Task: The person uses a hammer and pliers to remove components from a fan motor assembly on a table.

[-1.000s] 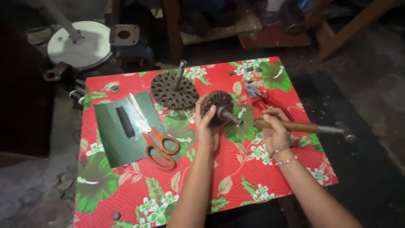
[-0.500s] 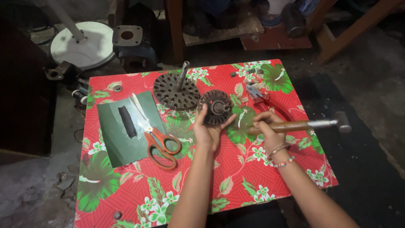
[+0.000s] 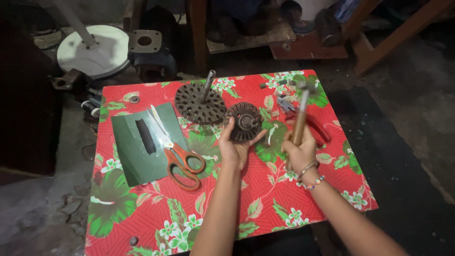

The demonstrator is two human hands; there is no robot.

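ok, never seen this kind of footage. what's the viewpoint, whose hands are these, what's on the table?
There is no machine here: the single picture comes from a camera worn on a person's head, looking down at their own two bare hands over a low table covered with a red flowered cloth. The left hand holds up a round, dark, slotted metal disc. The right hand grips a wooden-handled hammer, raised upright. On the cloth lie a second, larger slotted disc with a shaft, orange-handled scissors and a dark green sheet. Red-handled pliers lie behind the hammer.
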